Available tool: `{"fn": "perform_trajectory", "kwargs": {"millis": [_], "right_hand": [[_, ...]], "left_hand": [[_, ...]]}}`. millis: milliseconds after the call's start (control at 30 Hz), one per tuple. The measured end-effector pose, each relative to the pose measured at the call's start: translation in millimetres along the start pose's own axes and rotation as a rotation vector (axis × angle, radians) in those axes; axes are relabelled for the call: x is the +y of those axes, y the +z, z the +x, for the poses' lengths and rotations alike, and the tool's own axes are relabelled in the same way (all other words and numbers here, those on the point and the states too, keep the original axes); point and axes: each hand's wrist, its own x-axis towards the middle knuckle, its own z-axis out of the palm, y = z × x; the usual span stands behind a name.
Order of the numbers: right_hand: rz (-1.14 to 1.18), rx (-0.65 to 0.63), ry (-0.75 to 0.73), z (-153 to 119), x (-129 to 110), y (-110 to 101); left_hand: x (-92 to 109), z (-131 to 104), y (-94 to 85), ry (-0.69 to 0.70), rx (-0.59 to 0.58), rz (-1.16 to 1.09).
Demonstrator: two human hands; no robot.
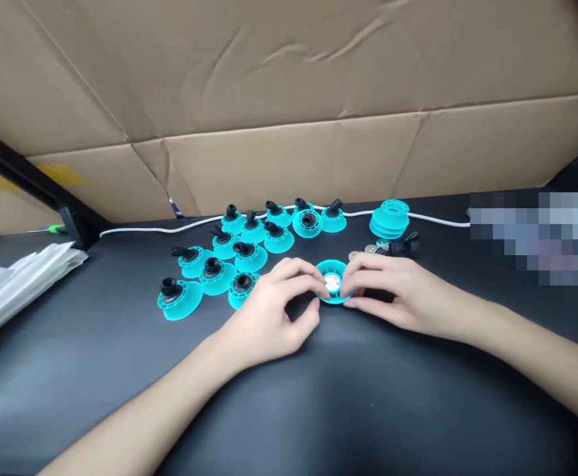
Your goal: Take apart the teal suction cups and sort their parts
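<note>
Head view: the reference here is the teal stack [389,221] at the back of the black table [319,410]. Nearer the person than the teal stack and to its left, one teal cup [333,266] sits with its hollow side up, a white disc [332,284] at its centre. The right hand [398,291] has its fingers and thumb closed on the cup's right rim; the left hand [284,301] lays curled fingertips at the left of the disc (whether its thumb meets the rim to make a true pinch, I cannot tell). Just in front of the teal stack lie black stems [404,246] and clear discs [370,249], while about a dozen stemmed cups [278,241] spread to its left, with a white cable [170,230] running along on both sides of it. Judging from this, the step in hand is seating or adjusting the disc in the cup's middle. The next move seems to call for steadying the rim with the right hand and pressing the disc level with the left fingertips, without tipping the cup.
</note>
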Motion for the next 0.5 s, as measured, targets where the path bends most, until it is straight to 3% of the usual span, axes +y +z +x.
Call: {"fn": "perform_trajectory", "kwargs": {"millis": [233,500], "right_hand": [[-0.105,0.014,-0.082,-4.5,2.5,3.8],[-0.231,0.03,-0.027,-5.3,4.2,8.6]], "left_hand": [[-6.4,-1.5,-2.4,0.014,-0.015,0.117],[-9.7,-3.3,-2.5,0.004,-0.039,0.131]]}}
